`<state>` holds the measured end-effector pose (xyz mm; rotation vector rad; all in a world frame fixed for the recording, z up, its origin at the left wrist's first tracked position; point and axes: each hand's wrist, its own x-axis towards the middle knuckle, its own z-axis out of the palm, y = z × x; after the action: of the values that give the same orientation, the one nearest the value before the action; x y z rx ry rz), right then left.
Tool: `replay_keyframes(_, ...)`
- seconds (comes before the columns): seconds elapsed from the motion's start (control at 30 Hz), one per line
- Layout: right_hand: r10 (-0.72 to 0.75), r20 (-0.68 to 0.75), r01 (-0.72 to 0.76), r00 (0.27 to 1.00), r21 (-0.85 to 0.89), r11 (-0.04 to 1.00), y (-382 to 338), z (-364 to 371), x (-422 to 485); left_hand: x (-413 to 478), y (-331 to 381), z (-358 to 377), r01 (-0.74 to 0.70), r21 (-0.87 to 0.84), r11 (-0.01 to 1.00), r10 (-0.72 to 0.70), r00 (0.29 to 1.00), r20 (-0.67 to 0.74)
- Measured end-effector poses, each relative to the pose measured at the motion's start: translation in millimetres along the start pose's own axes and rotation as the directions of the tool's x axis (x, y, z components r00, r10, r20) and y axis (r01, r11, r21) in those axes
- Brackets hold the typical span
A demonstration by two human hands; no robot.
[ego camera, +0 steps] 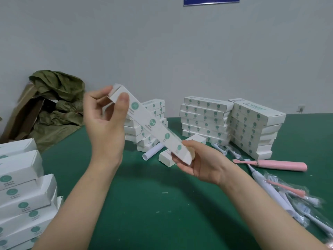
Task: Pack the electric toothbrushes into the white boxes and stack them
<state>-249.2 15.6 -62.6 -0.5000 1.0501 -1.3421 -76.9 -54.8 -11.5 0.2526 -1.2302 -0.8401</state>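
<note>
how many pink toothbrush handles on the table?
1. The pink plastic electric toothbrush lies on the green table, right side, before the box stacks. The bagged pile nearby shows only a pink brush head; more may be hidden.

Light: bright, even, soft.
Shadows: faint on the worktop (pixel 162 204) beneath the forearms.
Sharpness: slightly soft throughout.
Edges: wide-angle bending beyond the worktop.

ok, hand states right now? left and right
Left hand: closed on the upper end of the white box.
Right hand: closed on the box's lower end.
</note>
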Motion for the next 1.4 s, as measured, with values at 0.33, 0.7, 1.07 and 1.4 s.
replay_keyframes(0.33,-0.482,-0.211,0.43,0.851,-0.247,0.868,9.0,8.6,1.8,-2.4,-24.8,-19.1,-0.113,0.868,0.483,-0.346,0.886,0.309)
replay_keyframes(0.7,-0.638,-0.004,0.593,0.77,-0.365,0.718,3.5,18.3,-17.3,-25.4,-14.2,4.5,-0.352,0.54,0.765,-0.187,0.681,0.708)
replay_keyframes(1.07,-0.893,-0.01,0.627,0.45,-0.708,0.324,8.7,25.4,-16.5,-33.6,-17.5,14.6,-0.21,0.541,0.814,-0.173,0.802,0.572)
replay_keyframes(1.4,-0.894,0.028,0.594,0.447,-0.757,0.273,4.7,26.0,-21.6,-31.6,-10.3,15.3,-0.01,0.585,0.811,-0.36,0.78,0.512)
